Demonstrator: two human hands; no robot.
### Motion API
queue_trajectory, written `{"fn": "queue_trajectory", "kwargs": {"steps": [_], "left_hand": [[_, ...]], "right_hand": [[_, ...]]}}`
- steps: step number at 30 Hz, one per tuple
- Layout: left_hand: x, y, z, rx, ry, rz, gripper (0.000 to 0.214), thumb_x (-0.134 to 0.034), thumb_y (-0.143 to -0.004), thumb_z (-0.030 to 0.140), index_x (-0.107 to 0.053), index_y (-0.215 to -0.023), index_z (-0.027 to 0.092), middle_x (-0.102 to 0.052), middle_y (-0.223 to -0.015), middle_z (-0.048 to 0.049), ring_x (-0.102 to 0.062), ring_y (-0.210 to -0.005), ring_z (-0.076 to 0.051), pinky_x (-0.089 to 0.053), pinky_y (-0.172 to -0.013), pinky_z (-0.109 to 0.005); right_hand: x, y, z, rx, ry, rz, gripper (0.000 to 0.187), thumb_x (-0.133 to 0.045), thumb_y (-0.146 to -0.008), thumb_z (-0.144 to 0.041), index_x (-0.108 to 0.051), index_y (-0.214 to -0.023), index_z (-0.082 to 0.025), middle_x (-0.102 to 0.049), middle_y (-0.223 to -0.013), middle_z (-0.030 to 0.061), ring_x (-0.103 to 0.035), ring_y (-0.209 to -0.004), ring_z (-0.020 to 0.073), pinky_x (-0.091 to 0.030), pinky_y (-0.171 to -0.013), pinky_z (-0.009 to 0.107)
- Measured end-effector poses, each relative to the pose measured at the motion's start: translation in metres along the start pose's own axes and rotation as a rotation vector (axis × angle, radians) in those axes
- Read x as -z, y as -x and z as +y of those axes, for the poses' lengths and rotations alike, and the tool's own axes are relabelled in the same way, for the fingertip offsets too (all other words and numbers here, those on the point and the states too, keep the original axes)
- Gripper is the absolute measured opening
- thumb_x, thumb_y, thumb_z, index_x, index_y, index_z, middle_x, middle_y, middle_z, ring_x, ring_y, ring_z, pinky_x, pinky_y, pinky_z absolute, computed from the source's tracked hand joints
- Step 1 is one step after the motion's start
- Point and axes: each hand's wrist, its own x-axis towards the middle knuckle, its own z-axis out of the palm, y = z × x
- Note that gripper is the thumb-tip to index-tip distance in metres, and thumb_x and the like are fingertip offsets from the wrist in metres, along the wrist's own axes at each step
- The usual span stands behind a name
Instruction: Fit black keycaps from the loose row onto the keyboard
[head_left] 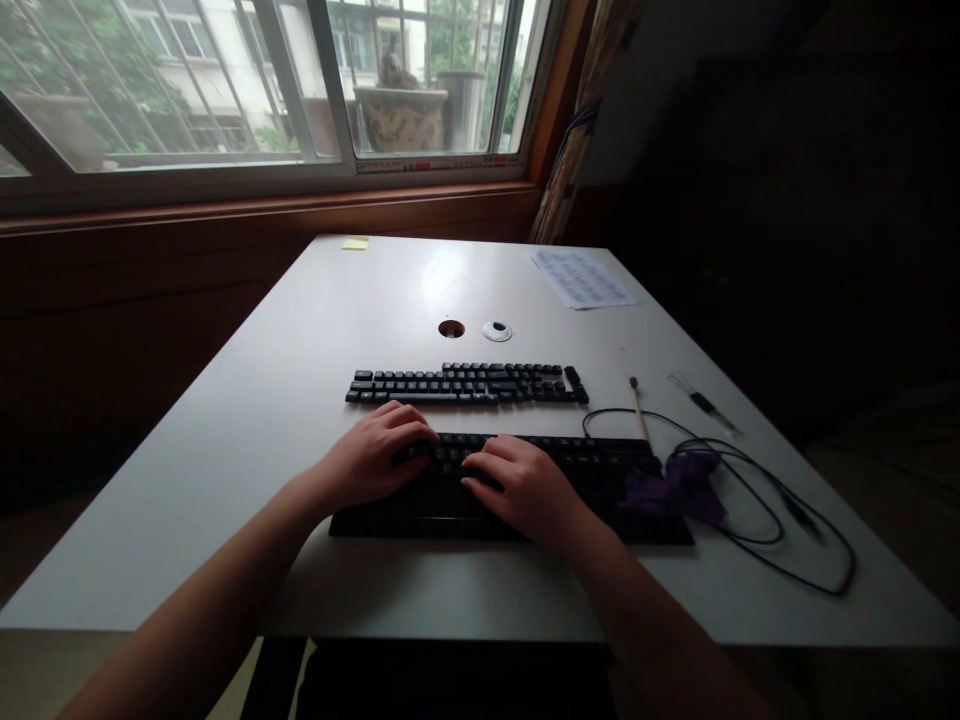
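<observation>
Window (334,176): lets in daylight along the far wall; shows a patterned pot (401,122) outside; meets a curtain (568,160) on the right.
Counter (187,480): white and glossy, brightest toward the window; carries a yellow note (355,243) at the far left corner and paper sheets (589,282) with blurred writing at the far right.
Hole (451,329): cut into the counter, just beside a round white cap (497,331).
Left hand (379,450): set over the left part of the black keyboard (442,525), fingers (411,432) bent and bunched downward; cannot tell how wide the gap is or whether anything is pinched.
Right hand (521,485): set over the middle of the keyboard, fingers curled toward the keys, thumb a little apart; cannot tell whether gripping anything.
Keyboard: lies near the front edge, beneath both hands; too dark in its lower part to make out keys.
Loose keycaps (465,388): black, laid in rows just beyond the keyboard.
Purple cloth (686,485): crumpled at the keyboard's right end.
Cable (851,558): black, looped on the right.
Stick (639,413): pale, dark-tipped, behind the keyboard's right end.
Wire tool (703,402): lies farther right, near the stick.
</observation>
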Motion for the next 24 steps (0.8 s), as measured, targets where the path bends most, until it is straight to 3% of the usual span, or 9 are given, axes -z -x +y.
{"fn": "queue_trajectory", "kwargs": {"steps": [16, 24], "left_hand": [[-0.0070, 0.0023, -0.0023, 0.000, -0.074, -0.006, 0.024, -0.066, -0.092, 0.017, -0.068, -0.115, 0.022, -0.068, -0.112, -0.0080, -0.061, -0.100, -0.024, -0.053, -0.086, -0.038], [-0.0088, 0.0033, -0.0040, -0.037, -0.115, 0.010, 0.022, -0.066, -0.092, 0.017, -0.070, -0.112, 0.023, -0.068, -0.112, -0.0076, -0.062, -0.099, -0.023, -0.054, -0.085, -0.037]], "right_hand": [[-0.0010, -0.0001, -0.0034, -0.008, 0.065, -0.047, 0.010, -0.069, -0.095, -0.021, -0.070, -0.105, -0.019, -0.068, -0.093, 0.0065, -0.065, -0.088, 0.0230, -0.052, -0.079, 0.036], [-0.0031, 0.0011, -0.0045, -0.021, 0.022, -0.006, 0.014, -0.071, -0.094, -0.021, -0.071, -0.109, -0.021, -0.070, -0.097, 0.0053, -0.066, -0.088, 0.0206, -0.052, -0.080, 0.035]]}}
